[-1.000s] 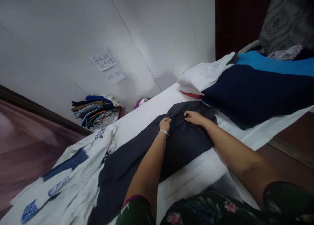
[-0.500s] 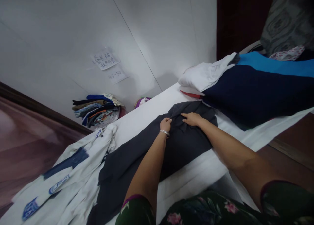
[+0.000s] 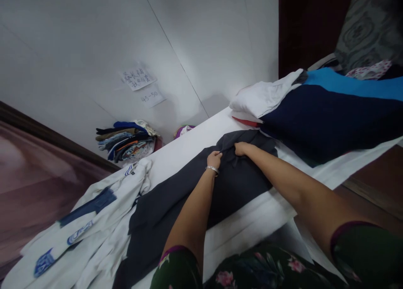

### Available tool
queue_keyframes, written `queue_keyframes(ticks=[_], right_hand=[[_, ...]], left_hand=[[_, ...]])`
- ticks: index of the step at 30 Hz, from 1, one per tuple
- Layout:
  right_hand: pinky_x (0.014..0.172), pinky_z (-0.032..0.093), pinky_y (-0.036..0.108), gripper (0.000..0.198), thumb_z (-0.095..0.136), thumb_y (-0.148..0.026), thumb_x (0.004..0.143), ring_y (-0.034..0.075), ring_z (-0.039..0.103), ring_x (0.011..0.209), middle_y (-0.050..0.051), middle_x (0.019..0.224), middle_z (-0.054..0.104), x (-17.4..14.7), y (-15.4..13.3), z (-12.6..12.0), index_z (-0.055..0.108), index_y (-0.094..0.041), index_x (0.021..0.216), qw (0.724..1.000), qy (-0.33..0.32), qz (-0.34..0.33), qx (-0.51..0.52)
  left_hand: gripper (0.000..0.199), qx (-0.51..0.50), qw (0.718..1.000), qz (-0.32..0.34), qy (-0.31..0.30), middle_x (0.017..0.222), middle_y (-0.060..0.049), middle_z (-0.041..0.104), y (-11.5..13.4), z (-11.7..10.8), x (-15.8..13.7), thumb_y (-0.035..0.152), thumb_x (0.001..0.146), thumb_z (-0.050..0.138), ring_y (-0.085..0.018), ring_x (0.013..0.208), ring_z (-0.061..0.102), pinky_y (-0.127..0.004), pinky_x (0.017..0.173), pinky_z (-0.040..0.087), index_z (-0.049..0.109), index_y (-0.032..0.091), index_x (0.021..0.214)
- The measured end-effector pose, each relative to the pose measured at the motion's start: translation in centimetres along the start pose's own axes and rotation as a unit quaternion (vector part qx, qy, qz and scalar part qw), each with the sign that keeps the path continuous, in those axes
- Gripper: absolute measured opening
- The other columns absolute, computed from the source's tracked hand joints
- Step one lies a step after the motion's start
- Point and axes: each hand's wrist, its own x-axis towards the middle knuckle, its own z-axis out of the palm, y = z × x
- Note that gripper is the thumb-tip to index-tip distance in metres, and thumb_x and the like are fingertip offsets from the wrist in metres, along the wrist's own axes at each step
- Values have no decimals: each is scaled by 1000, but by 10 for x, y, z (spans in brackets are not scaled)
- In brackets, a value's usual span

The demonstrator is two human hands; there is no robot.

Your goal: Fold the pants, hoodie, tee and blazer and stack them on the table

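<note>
Pinching the dark garment (image 3: 242,184): a person's left hand (image 3: 214,160), a silver bracelet (image 3: 212,169) at its wrist, appears to hold a small fold between thumb and fingers.
Right hand (image 3: 244,148): curled into the same fabric just beside the left, fingertips hidden; whether they grip or merely press cannot be told.
Dark garment's place: spread across the white table (image 3: 189,148), its lower end running out of view at the bottom, between the white garments (image 3: 107,222) on the left and the navy garment (image 3: 330,121) on the right.
Dark fabric's feel: probably soft, limp and light for its size, judging by the loose puckers around the hands; nothing suggests stiffness or fragility. How slippery it is cannot be seen.
Upper folds: bunched near the hands, likely easy to pinch, though a grip there may catch more than one layer.
Best hold: probably the outer edges or corners, one hand well apart from the other, so the cloth hangs evenly; a single central pinch would likely let the rest sag and crease.
</note>
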Motion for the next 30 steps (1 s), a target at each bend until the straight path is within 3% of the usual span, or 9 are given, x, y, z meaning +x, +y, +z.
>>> queue_keyframes(ticks=[4,9,15,23,25,28,30], right_hand=[[82,47,30,47,59,-19,75,27,62,104,16,117,64,-16,4,-5,59,-13,122,1000,9,-28,0],[77,45,30,38,51,-26,84,25,61,102,8,114,65,-45,11,7,54,-24,122,996,69,-47,16],[76,44,26,33,45,-33,90,20,62,99,4,113,66,-64,13,8,51,-28,122,993,102,-66,11],[76,44,35,25,44,-17,86,28,63,94,15,98,68,-76,-13,-2,66,-19,98,988,111,-57,-92],[75,44,35,27,43,-14,86,28,63,93,16,97,67,-80,-20,0,66,-18,100,984,120,-66,-110],[70,43,32,31,38,-15,89,26,63,88,15,99,65,-87,-22,7,62,-19,109,978,140,-83,-127],[66,41,30,32,34,-18,92,23,62,85,12,100,64,-93,-17,13,60,-20,111,971,165,-104,-138]], left_hand=[[4,-10,1000,2,0,66,0,66,2,-1,-1,14,68,69,-14,68,59,-27,75,47,70,18,67],[3,-27,1000,1,-9,65,0,66,-1,1,2,15,66,70,-14,70,61,-27,76,48,70,18,67],[5,-32,999,3,-10,70,-1,68,-5,3,3,15,68,69,-15,71,61,-29,78,48,71,18,71],[6,-25,999,11,-21,74,-3,69,-4,4,0,14,69,68,-16,76,63,-31,82,48,71,18,73],[8,-21,999,17,-27,75,-4,69,-1,4,-2,13,71,66,-18,76,63,-33,81,49,71,17,76],[18,-21,998,43,-40,88,-8,71,6,2,-7,10,71,65,-20,83,64,-35,85,48,72,15,87],[33,-14,994,90,-54,108,-9,68,12,-1,-11,5,69,64,-21,101,61,-34,96,44,72,18,98]])
